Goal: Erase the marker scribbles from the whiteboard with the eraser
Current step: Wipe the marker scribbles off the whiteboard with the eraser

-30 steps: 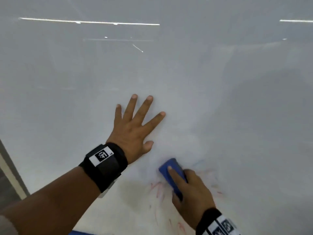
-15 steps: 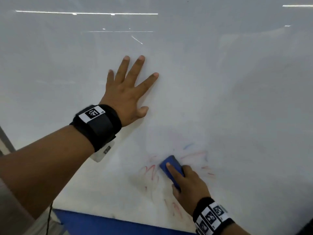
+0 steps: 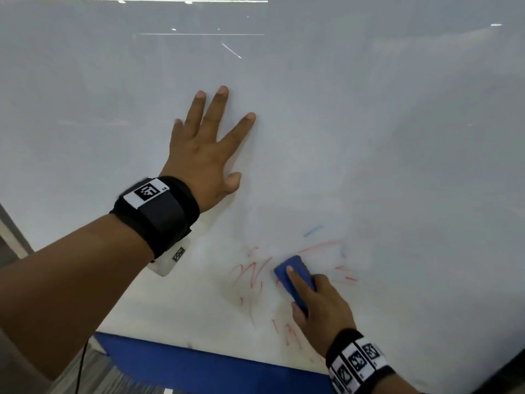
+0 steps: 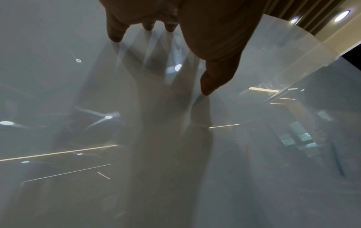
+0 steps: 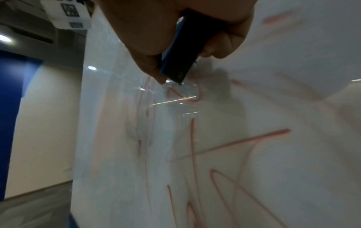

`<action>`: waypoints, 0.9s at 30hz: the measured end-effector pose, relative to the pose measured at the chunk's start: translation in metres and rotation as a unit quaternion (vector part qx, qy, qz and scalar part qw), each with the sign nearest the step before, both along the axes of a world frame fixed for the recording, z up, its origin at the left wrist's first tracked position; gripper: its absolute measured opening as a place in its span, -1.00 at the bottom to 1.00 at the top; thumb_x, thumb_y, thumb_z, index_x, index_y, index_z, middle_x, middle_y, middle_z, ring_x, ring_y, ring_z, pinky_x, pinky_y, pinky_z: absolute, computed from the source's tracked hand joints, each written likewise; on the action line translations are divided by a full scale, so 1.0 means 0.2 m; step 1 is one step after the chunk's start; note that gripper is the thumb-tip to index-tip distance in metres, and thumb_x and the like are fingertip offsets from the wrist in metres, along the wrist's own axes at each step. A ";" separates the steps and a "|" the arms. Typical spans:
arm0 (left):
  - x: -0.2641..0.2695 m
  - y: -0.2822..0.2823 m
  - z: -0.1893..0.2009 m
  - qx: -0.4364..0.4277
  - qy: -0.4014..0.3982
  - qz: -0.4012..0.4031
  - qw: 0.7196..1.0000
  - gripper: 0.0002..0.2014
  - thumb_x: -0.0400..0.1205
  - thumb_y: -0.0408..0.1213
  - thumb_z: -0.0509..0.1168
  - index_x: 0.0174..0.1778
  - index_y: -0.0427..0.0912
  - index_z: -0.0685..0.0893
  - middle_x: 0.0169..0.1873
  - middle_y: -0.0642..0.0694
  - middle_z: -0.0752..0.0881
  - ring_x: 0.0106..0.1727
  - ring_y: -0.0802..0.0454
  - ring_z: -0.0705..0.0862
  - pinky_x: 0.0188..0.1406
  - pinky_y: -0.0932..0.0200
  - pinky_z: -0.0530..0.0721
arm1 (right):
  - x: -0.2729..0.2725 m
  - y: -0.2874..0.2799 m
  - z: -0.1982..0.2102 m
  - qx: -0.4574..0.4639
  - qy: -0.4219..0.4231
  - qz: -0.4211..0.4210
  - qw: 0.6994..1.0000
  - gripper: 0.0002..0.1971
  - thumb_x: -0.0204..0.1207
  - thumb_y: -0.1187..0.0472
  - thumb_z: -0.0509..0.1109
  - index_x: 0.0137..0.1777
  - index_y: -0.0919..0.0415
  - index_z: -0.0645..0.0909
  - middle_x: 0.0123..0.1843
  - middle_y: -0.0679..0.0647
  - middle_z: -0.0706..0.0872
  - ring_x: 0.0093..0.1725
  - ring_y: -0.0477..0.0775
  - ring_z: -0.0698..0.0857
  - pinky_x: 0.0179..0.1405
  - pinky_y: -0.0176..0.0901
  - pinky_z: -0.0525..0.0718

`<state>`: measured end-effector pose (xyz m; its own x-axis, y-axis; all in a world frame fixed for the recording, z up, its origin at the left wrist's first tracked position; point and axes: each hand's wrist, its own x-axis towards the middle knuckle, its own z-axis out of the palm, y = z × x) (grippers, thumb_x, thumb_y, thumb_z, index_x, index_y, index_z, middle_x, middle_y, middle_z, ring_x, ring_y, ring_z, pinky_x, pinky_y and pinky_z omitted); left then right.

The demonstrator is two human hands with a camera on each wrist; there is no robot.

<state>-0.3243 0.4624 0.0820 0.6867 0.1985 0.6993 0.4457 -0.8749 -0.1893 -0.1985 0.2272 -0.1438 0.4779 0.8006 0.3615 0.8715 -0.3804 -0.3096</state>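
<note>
The glossy whiteboard [image 3: 369, 123] fills the head view. Faint red and blue marker scribbles [image 3: 250, 273] sit near its lower edge, smeared in places. My right hand [image 3: 321, 305] grips the blue eraser [image 3: 294, 273] and presses it flat on the board among the red strokes, index finger laid along its back. In the right wrist view the eraser [image 5: 180, 52] is dark between thumb and fingers, with red strokes [image 5: 230, 143] ahead of it. My left hand [image 3: 208, 149] lies flat on the board above and left of the eraser, fingers spread and straight; its fingertips [image 4: 115, 37] touch the surface.
A blue panel [image 3: 199, 365] runs under the board's lower edge. At the bottom left is grey floor [image 3: 99, 382], with a thin black cable [image 3: 81, 365] hanging from my left arm. The board's left edge [image 3: 11, 226] shows at the far left.
The view has dropped, bringing the board's lower edge and more red strokes into sight. My right hand has shifted the eraser slightly among the scribbles. The left hand stays flat on the board.
</note>
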 end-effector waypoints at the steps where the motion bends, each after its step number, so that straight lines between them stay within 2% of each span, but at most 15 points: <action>1: 0.00 0.00 -0.02 -0.005 -0.002 0.000 1.000 0.00 0.43 -0.02 0.52 0.76 0.12 0.15 0.77 -0.25 -0.06 0.75 -0.42 -0.09 0.42 -0.68 0.27 | 0.02 0.00 0.03 0.017 -0.001 -0.011 1.000 0.10 0.32 -0.03 0.56 0.68 -0.38 -0.15 -0.04 0.02 0.57 -0.29 0.09 0.65 -0.46 -0.20 0.58; 4: 0.01 -0.01 -0.04 -0.011 -0.005 0.002 1.000 0.02 0.43 -0.04 0.54 0.77 0.13 0.12 0.77 -0.26 -0.08 0.75 -0.41 -0.11 0.44 -0.68 0.23 | 0.14 0.04 0.23 0.180 -0.022 -0.055 0.982 -0.05 0.32 0.05 0.59 0.65 -0.26 0.14 0.00 0.07 0.53 -0.32 0.09 0.58 -0.43 -0.17 0.59; 6: 0.01 -0.02 -0.05 -0.021 -0.009 0.005 1.000 0.02 0.44 -0.04 0.53 0.77 0.13 0.10 0.77 -0.25 -0.10 0.76 -0.40 -0.14 0.46 -0.67 0.19 | 0.18 0.06 0.32 0.240 -0.019 -0.075 0.968 -0.06 0.33 0.07 0.57 0.65 -0.24 0.14 0.01 0.00 0.44 -0.30 0.00 0.49 -0.38 -0.20 0.52; 8: 0.02 -0.03 -0.06 -0.033 -0.020 0.001 0.999 0.02 0.44 -0.05 0.53 0.77 0.14 0.09 0.78 -0.24 -0.11 0.76 -0.39 -0.15 0.49 -0.67 0.17 | 0.16 0.05 0.29 0.201 -0.002 -0.062 0.978 -0.05 0.35 0.06 0.57 0.67 -0.22 0.11 0.02 0.01 0.45 -0.30 -0.02 0.48 -0.40 -0.21 0.51; 10: 0.03 -0.04 -0.08 -0.041 -0.030 -0.003 0.999 0.02 0.45 -0.05 0.52 0.77 0.14 0.09 0.78 -0.23 -0.11 0.76 -0.39 -0.16 0.50 -0.66 0.16 | 0.11 0.00 0.14 0.105 0.002 -0.030 0.994 0.01 0.34 0.02 0.59 0.70 -0.25 0.05 -0.01 0.05 0.53 -0.34 0.01 0.53 -0.49 -0.22 0.53; 12: 0.04 -0.05 -0.10 -0.047 -0.034 -0.002 0.998 0.02 0.45 -0.04 0.52 0.77 0.14 0.08 0.78 -0.22 -0.12 0.76 -0.38 -0.16 0.51 -0.65 0.16 | 0.07 -0.07 0.00 0.011 0.004 -0.008 1.000 0.07 0.35 -0.04 0.55 0.67 -0.39 -0.15 -0.05 0.00 0.55 -0.33 0.01 0.58 -0.51 -0.22 0.56; 13: 0.05 -0.05 -0.10 -0.051 -0.036 -0.002 0.998 0.01 0.46 -0.04 0.52 0.77 0.14 0.08 0.78 -0.22 -0.12 0.76 -0.38 -0.16 0.51 -0.64 0.16 | 0.08 -0.10 -0.01 -0.013 0.011 -0.014 1.000 0.06 0.36 -0.06 0.52 0.64 -0.44 -0.19 -0.04 -0.02 0.55 -0.30 0.02 0.60 -0.48 -0.22 0.58; 14: 0.05 -0.06 -0.11 -0.055 -0.040 -0.002 0.998 0.01 0.46 -0.04 0.51 0.77 0.14 0.08 0.78 -0.22 -0.12 0.76 -0.38 -0.16 0.51 -0.63 0.16 | 0.09 -0.10 0.02 -0.002 0.010 -0.024 1.000 0.05 0.35 -0.05 0.52 0.65 -0.45 -0.14 -0.04 -0.01 0.55 -0.29 0.04 0.63 -0.46 -0.19 0.59; 16: 0.06 -0.07 -0.12 -0.064 -0.048 -0.002 0.997 0.01 0.45 -0.04 0.50 0.77 0.14 0.07 0.78 -0.23 -0.12 0.76 -0.39 -0.15 0.52 -0.62 0.16 | 0.14 -0.08 0.18 0.113 -0.009 -0.047 0.992 -0.02 0.30 0.02 0.59 0.64 -0.33 0.11 -0.01 0.06 0.56 -0.32 0.10 0.63 -0.44 -0.17 0.58; 17: 0.07 -0.08 -0.13 -0.067 -0.052 -0.002 0.996 0.01 0.45 -0.04 0.50 0.77 0.13 0.07 0.77 -0.24 -0.11 0.76 -0.40 -0.15 0.53 -0.62 0.16 | 0.18 -0.07 0.28 0.180 -0.022 -0.062 0.982 -0.06 0.30 0.06 0.60 0.63 -0.27 0.17 0.00 0.07 0.54 -0.32 0.10 0.58 -0.40 -0.18 0.56; 20: 0.09 -0.10 -0.17 -0.072 -0.065 -0.006 0.995 -0.01 0.45 -0.03 0.46 0.77 0.10 0.08 0.77 -0.28 -0.09 0.75 -0.44 -0.13 0.54 -0.61 0.16 | 0.29 -0.06 0.46 0.256 -0.029 -0.090 0.962 -0.08 0.35 0.09 0.56 0.64 -0.26 0.13 0.02 -0.01 0.40 -0.31 0.01 0.47 -0.32 -0.19 0.48; 21: 0.09 -0.11 -0.18 -0.073 -0.067 -0.008 0.995 -0.02 0.45 -0.01 0.44 0.77 0.10 0.09 0.77 -0.29 -0.09 0.75 -0.44 -0.13 0.55 -0.61 0.16 | 0.28 -0.07 0.46 0.240 -0.029 -0.089 0.966 -0.07 0.36 0.07 0.55 0.65 -0.25 0.11 0.02 0.00 0.41 -0.31 0.02 0.48 -0.35 -0.18 0.50; 23: 0.10 -0.11 -0.19 -0.077 -0.069 -0.008 0.995 -0.03 0.45 0.02 0.41 0.77 0.10 0.08 0.77 -0.29 -0.09 0.75 -0.44 -0.13 0.57 -0.60 0.15 | 0.24 -0.12 0.32 0.140 -0.020 -0.052 0.989 -0.05 0.36 0.04 0.55 0.67 -0.26 0.08 0.04 0.07 0.49 -0.31 0.07 0.57 -0.42 -0.14 0.59; 25: 0.10 -0.11 -0.20 -0.080 -0.070 -0.006 0.994 -0.03 0.45 0.05 0.39 0.77 0.10 0.08 0.76 -0.29 -0.09 0.75 -0.43 -0.13 0.58 -0.59 0.15 | 0.18 -0.19 0.10 0.005 -0.021 -0.002 1.000 0.01 0.38 -0.03 0.50 0.67 -0.38 -0.10 0.03 0.06 0.55 -0.26 0.11 0.65 -0.43 -0.12 0.62; 27: 0.10 -0.12 -0.21 -0.080 -0.068 -0.006 0.994 -0.03 0.44 0.06 0.38 0.77 0.10 0.08 0.76 -0.29 -0.09 0.75 -0.43 -0.13 0.58 -0.59 0.16 | 0.18 -0.25 0.00 -0.059 -0.011 0.010 0.998 0.01 0.39 -0.06 0.44 0.62 -0.49 -0.24 0.02 0.01 0.55 -0.20 0.09 0.66 -0.39 -0.15 0.60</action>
